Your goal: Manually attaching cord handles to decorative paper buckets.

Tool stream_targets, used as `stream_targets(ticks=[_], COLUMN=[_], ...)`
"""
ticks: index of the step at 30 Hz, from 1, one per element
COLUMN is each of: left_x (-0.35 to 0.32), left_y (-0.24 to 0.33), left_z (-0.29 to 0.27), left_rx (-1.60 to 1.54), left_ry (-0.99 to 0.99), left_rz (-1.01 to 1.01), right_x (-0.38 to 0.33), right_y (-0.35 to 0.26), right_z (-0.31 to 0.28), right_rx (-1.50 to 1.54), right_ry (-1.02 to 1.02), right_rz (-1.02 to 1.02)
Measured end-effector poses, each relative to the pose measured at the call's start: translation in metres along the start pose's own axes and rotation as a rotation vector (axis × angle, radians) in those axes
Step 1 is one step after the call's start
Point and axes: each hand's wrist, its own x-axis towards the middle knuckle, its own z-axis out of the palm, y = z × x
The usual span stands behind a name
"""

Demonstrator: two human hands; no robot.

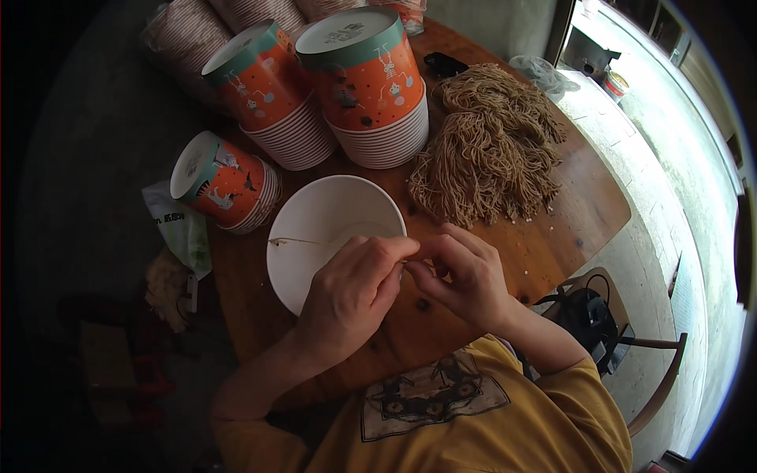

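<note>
My left hand and my right hand meet fingertip to fingertip over the near rim of a white paper bowl. Both pinch a thin brown noodle strand that stretches leftward across the bowl's inside. The bowl sits on a round wooden table. A loose heap of brown noodles lies on the table just beyond my right hand.
Two upside-down stacks of orange paper bowls stand at the back. A shorter stack lies tilted at the left edge. A green-and-white bag hangs off the table's left. A chair with a black bag is at the right.
</note>
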Motion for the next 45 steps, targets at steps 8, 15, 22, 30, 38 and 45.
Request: stream_targets(ticks=[8,15,22,30,38,45], left_x=[0.0030,0.0061,0.0061,0.0062,0.0054,0.0047], left_y=[-0.0063,-0.0071,-0.0045,-0.0039,-0.0048,-0.0027], left_z=[-0.0032,-0.0033,-0.0041,-0.0045,-0.0046,-0.0050], left_rx=[-0.639,-0.749,-0.828,-0.848,-0.885,-0.901], left_ry=[-0.090,-0.092,-0.107,-0.104,-0.104,-0.095], left_rz=[-0.461,-0.535,-0.621,-0.644,-0.671,-0.668], right_x=[-0.0001,-0.0019,-0.0025,-0.0028,-0.0022,0.0041], right_y=[0.0018,0.0039,0.0042,0.0042,0.0066,0.0042], right_z=[-0.0029,0.0011,0.0005,0.0010,-0.0012,-0.0020], right_rx=[0.566,0.588,0.106,0.078,-0.022,-0.155], right_ry=[-0.139,-0.051,0.015,0.017,0.028,0.046], right_rz=[0.475,0.466,0.071,0.021,-0.102,-0.283])
